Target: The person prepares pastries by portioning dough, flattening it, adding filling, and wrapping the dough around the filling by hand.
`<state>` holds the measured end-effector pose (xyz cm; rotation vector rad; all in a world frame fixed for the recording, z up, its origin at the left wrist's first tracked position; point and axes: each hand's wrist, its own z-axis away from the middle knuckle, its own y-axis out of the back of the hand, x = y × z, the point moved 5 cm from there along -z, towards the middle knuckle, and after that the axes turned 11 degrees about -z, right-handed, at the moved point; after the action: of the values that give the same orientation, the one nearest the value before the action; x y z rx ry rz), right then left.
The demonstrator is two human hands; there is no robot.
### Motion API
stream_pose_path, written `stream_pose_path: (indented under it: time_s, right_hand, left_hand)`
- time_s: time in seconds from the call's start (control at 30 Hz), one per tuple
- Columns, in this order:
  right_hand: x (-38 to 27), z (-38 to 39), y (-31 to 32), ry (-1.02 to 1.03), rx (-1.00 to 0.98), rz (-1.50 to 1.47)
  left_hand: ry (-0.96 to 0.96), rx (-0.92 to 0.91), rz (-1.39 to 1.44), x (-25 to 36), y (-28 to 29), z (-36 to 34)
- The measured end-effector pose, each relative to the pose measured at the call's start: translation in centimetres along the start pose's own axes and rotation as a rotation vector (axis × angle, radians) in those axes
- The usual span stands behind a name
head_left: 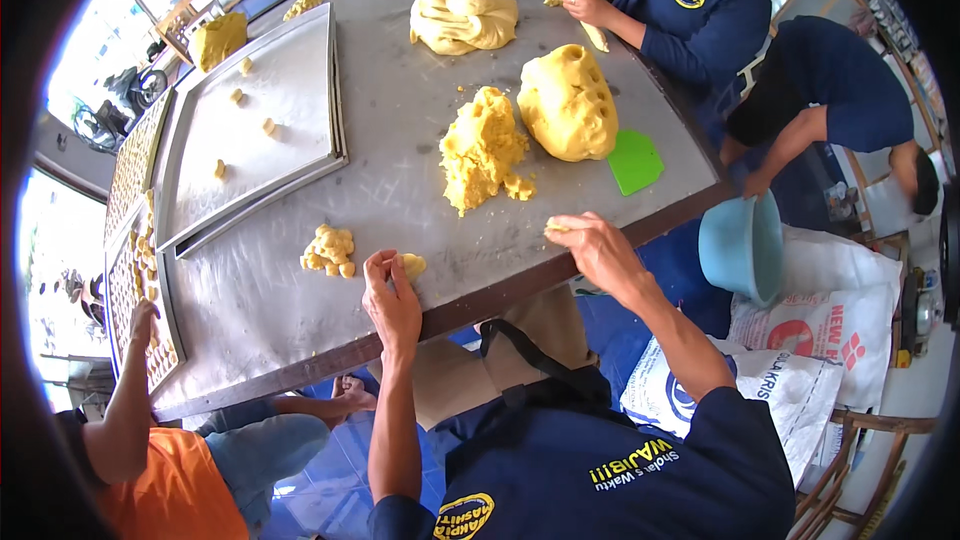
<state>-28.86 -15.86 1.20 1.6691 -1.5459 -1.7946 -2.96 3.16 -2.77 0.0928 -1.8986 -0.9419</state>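
We read this as the portioning step: left hand [392,302] pinches a small yellow dough lump [412,264] and right hand [598,250] grips a dough bit [556,227], both near the crumbly yellow dough pile [482,147]; next likely calls for shaping.

three dough mounds [567,102], one green scraper [634,161]
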Motion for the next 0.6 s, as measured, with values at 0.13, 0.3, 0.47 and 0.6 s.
stream_pose_path:
  time_s: [0.13,0.3,0.47,0.6]
  right_hand:
    - [-3.1,-1.6,-3.3,0.076,-0.107,0.022]
    - [-2.8,-6.3,-4.5,0.039,-0.05,0.014]
    - [-5.6,-5.4,-7.3,0.277,-0.012,0.015]
    - [-6.5,-2.0,-5.7,0.307,-0.087,0.063]
  left_hand:
    - [0.017,0.06,0.207,-1.4,0.0,-0.1]
    - [0.114,-0.038,0.239,-0.8,0.3,-0.1]
    - [0.119,-0.025,0.386,-1.0,0.4,-0.1]
    - [0.217,-0.182,0.487,-2.2,0.1,-0.3]
